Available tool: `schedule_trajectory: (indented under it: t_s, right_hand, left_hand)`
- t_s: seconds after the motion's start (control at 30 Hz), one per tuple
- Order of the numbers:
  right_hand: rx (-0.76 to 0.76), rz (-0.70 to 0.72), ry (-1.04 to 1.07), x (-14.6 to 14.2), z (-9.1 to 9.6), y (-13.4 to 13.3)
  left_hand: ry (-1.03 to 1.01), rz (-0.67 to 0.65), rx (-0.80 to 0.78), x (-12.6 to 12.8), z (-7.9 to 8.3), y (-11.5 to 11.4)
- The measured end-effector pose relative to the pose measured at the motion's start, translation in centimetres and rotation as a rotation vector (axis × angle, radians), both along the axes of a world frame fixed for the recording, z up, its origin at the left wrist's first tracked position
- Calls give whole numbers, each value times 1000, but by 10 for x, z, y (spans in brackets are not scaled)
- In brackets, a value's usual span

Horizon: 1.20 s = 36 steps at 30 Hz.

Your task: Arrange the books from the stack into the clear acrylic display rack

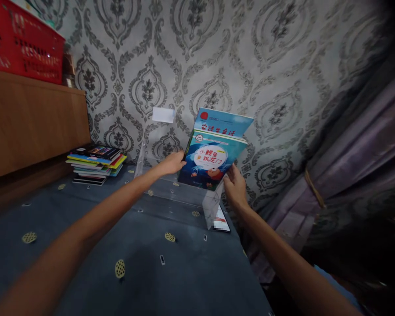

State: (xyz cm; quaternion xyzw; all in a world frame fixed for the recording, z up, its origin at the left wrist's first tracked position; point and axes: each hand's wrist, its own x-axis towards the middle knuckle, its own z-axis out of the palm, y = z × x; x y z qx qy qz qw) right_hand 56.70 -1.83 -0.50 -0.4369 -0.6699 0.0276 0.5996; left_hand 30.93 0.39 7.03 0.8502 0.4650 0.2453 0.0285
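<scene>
Both my hands hold a small batch of blue picture books [212,151] upright, against the patterned wall. My left hand [173,163] grips their left edge with the fingers curled round it. My right hand [234,186] clasps the lower right corner. The books stand inside a clear plastic holder [171,193] that rests on the blue dotted cloth [145,254]. The front cover shows a white circle with red Chinese writing. A second book rises behind it, its top strip pale blue.
A stack of flat books [95,164] lies at the far left by a wooden cabinet [33,123] with a red crate [23,41] on top. A phone [221,221] lies beside the holder. Purple curtains [355,175] hang at right. A white card [163,115] sticks on the wall.
</scene>
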Motion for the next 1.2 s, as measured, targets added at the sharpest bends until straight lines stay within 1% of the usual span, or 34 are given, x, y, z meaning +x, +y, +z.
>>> schedule_trajectory:
  t_s: [0.13, 0.27, 0.37, 0.47, 0.53, 0.63, 0.7, 0.77, 0.83, 0.87, 0.9, 1.0, 1.1, 1.2]
  right_hand:
    - [-28, 12, 108, -9, 1, -9]
    - [-44, 35, 148, -12, 5, -11]
    - [-61, 24, 189, -11, 5, -11]
    - [-97, 18, 247, -9, 0, -11]
    - [-120, 15, 288, -9, -7, -16]
    - [-139, -34, 304, -11, -23, -32]
    - [-131, -85, 253, -17, -36, -50]
    - [-113, -145, 161, -27, -49, -71]
    - [-145, -150, 56, -41, -62, -92]
    - [-162, -128, 15, -49, -68, -101]
    - [-178, -76, -28, -57, -75, -109]
    - [-229, 145, -126, -86, -95, -126]
    - [-304, 287, -153, -116, -114, -135]
    - [-398, 363, -173, -139, -127, -139]
  left_hand:
    - [-13, -63, 15, -6, -2, 7]
    - [-46, -81, 41, -7, -7, 12]
    - [-71, -81, 56, -7, -12, 15]
    - [-92, -70, 61, -9, -20, 12]
    - [-130, -70, 90, -12, -29, 5]
    - [-228, -105, 241, -22, -48, -12]
    - [-261, -155, 342, -33, -63, -27]
    - [-247, -218, 379, -44, -80, -43]
    - [-211, -280, 373, -56, -97, -58]
    - [-192, -305, 363, -61, -106, -65]
    - [-172, -328, 351, -66, -116, -71]
    - [-115, -375, 310, -78, -143, -83]
    - [-122, -367, 240, -90, -168, -90]
    - [-191, -324, 116, -102, -189, -94]
